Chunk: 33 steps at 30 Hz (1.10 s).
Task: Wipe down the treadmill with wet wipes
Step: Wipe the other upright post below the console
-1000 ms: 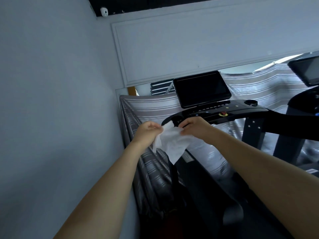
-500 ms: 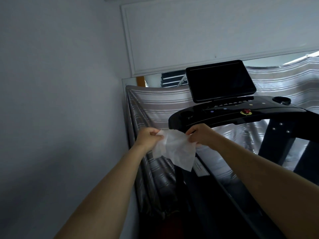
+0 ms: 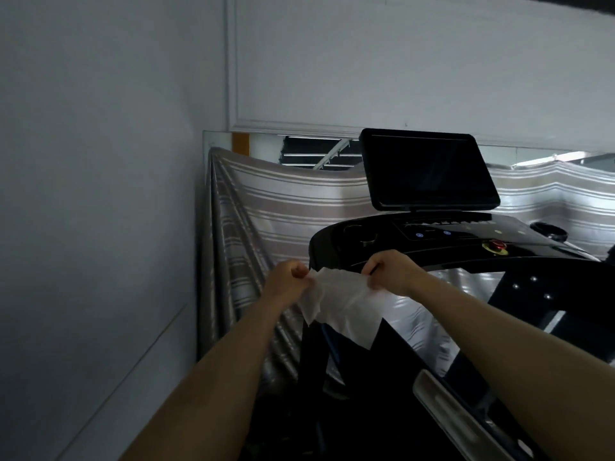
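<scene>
A white wet wipe (image 3: 342,304) hangs spread between my two hands, just in front of the left end of the black treadmill console (image 3: 432,241). My left hand (image 3: 286,281) pinches the wipe's left top corner. My right hand (image 3: 392,271) pinches its right top corner. The wipe's lower edge droops over the treadmill's left upright. Above the console stands a dark screen (image 3: 426,171). A red stop button (image 3: 496,245) sits on the console's right part.
A grey wall (image 3: 100,194) runs close along the left. A striped grey cloth (image 3: 266,207) hangs over a mirror behind the treadmill. The treadmill's side rail (image 3: 449,410) lies at lower right.
My hands have pulled further apart, stretching the wipe wider. The view has shifted so the console and screen sit more to the right and nearer.
</scene>
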Tool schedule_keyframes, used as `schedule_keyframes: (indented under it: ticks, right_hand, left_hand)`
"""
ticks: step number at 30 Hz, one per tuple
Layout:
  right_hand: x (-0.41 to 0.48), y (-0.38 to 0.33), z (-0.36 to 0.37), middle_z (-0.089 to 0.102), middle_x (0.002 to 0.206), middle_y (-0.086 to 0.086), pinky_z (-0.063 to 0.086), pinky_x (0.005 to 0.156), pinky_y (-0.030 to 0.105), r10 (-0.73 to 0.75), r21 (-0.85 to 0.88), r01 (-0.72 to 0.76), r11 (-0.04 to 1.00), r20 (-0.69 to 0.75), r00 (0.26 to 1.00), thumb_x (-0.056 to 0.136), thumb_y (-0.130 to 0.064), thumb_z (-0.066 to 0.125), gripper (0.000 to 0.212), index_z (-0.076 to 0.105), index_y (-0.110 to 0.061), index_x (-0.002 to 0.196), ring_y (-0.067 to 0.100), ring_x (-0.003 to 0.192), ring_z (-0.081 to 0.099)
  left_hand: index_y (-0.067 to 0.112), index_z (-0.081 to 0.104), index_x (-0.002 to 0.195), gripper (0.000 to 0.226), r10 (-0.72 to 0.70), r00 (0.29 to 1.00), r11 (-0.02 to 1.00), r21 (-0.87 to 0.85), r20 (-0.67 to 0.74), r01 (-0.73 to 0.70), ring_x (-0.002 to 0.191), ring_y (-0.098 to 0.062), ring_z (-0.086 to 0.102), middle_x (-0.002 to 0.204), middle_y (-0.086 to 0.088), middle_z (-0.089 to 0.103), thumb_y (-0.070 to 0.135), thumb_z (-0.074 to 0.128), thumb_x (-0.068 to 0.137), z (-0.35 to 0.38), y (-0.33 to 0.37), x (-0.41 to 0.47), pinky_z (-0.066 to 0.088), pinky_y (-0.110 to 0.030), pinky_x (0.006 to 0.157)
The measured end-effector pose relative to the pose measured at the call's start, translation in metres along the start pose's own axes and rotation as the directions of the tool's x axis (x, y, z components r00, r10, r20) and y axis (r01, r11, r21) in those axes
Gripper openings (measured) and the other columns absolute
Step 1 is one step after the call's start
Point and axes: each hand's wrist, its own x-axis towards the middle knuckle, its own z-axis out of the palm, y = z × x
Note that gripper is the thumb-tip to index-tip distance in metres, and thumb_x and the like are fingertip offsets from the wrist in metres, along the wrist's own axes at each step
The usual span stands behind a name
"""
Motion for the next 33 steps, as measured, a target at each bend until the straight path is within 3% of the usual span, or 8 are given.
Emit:
schedule_keyframes:
  ticks: [6, 8, 12, 17, 20, 23, 28, 33]
  right_hand:
    - [0.044, 0.018, 0.034, 0.062, 0.079, 0.0, 0.046, 0.058, 0.018, 0.034, -0.107, -0.034, 0.994, 0.0, 0.999, 0.082, 0.006, 0.063, 0.027, 0.064, -0.019, 0.072, 0.015, 0.073, 0.06]
    - [0.056, 0.025, 0.043, 0.062, 0.08, 0.0, 0.05, 0.063, 0.022, 0.041, -0.15, -0.043, 0.988, -0.016, 0.999, 0.084, 0.004, 0.063, 0.027, 0.064, -0.02, 0.071, 0.018, 0.076, 0.062]
    - [0.077, 0.031, 0.055, 0.063, 0.079, 0.0, 0.049, 0.055, 0.021, 0.021, -0.176, -0.032, 0.984, -0.065, 0.998, 0.088, -0.002, 0.059, 0.027, 0.062, -0.022, 0.071, 0.018, 0.069, 0.063]
    - [0.108, 0.023, 0.067, 0.064, 0.08, -0.003, 0.056, 0.076, 0.034, -0.026, -0.188, -0.006, 0.982, -0.167, 0.986, 0.086, -0.007, 0.059, 0.024, 0.061, -0.027, 0.073, 0.02, 0.083, 0.065]
    - [0.125, 0.019, 0.077, 0.063, 0.078, -0.003, 0.055, 0.078, 0.039, -0.048, -0.183, 0.014, 0.983, -0.181, 0.982, 0.086, -0.007, 0.058, 0.026, 0.056, -0.031, 0.075, 0.021, 0.082, 0.063]
    - [0.135, 0.021, 0.087, 0.063, 0.082, -0.006, 0.051, 0.075, 0.034, -0.078, -0.246, 0.04, 0.968, -0.146, 0.986, 0.086, -0.013, 0.062, 0.018, 0.055, -0.03, 0.084, 0.018, 0.083, 0.061]
    - [0.146, 0.035, 0.096, 0.065, 0.081, -0.005, 0.051, 0.075, 0.03, -0.151, -0.196, 0.129, 0.972, -0.104, 0.983, 0.083, -0.013, 0.07, 0.014, 0.062, -0.023, 0.089, 0.013, 0.08, 0.062]
    - [0.153, 0.047, 0.087, 0.062, 0.072, -0.002, 0.048, 0.077, 0.021, -0.138, 0.058, 0.142, 0.988, -0.058, 0.989, 0.078, -0.003, 0.077, 0.016, 0.067, -0.015, 0.08, 0.01, 0.074, 0.059]
  left_hand:
    - [0.009, 0.067, 0.096, 0.016, -0.014, 0.997, 0.999, 0.038, 0.073, 0.012, 0.086, -0.016, 0.059, 0.09, -0.001, 0.061, 0.017, 0.072, 0.084, 0.028, -0.047, 0.047, 0.044, -0.024, 0.073]
    - [0.009, 0.063, 0.093, 0.012, -0.034, 0.994, 0.999, -0.002, 0.104, 0.034, 0.074, -0.015, 0.058, 0.084, -0.002, 0.06, 0.014, 0.07, 0.085, 0.037, -0.06, 0.058, 0.046, -0.02, 0.061]
    - [0.008, 0.051, 0.08, 0.018, -0.136, 0.975, 0.967, -0.192, 0.177, 0.17, 0.049, -0.015, 0.06, 0.075, -0.014, 0.059, -0.004, 0.061, 0.089, 0.048, -0.079, 0.076, 0.054, -0.023, 0.046]
    - [0.006, 0.05, 0.074, 0.025, -0.153, 0.975, 0.913, -0.355, 0.162, 0.202, 0.064, -0.02, 0.061, 0.082, -0.017, 0.061, -0.011, 0.064, 0.084, 0.054, -0.098, 0.105, 0.054, -0.018, 0.049]
    - [0.01, 0.046, 0.083, 0.027, -0.164, 0.984, 0.88, -0.44, 0.074, 0.18, 0.065, -0.027, 0.063, 0.08, -0.016, 0.06, 0.0, 0.071, 0.084, 0.063, -0.109, 0.124, 0.058, -0.036, 0.058]
    - [0.016, 0.038, 0.077, 0.038, -0.119, 0.993, 0.899, -0.425, -0.005, 0.106, 0.07, -0.033, 0.066, 0.068, -0.008, 0.057, 0.013, 0.075, 0.083, 0.073, -0.115, 0.129, 0.054, -0.055, 0.075]
    - [0.017, 0.041, 0.063, 0.044, -0.083, 0.996, 0.864, -0.5, -0.041, 0.051, 0.073, -0.04, 0.068, 0.056, -0.002, 0.051, 0.038, 0.077, 0.077, 0.089, -0.119, 0.132, 0.054, -0.06, 0.077]
    - [0.015, 0.053, 0.071, 0.049, -0.079, 0.997, 0.842, -0.537, -0.022, 0.055, 0.082, -0.04, 0.067, 0.073, -0.013, 0.064, 0.056, 0.073, 0.054, 0.101, -0.108, 0.125, 0.056, -0.055, 0.079]
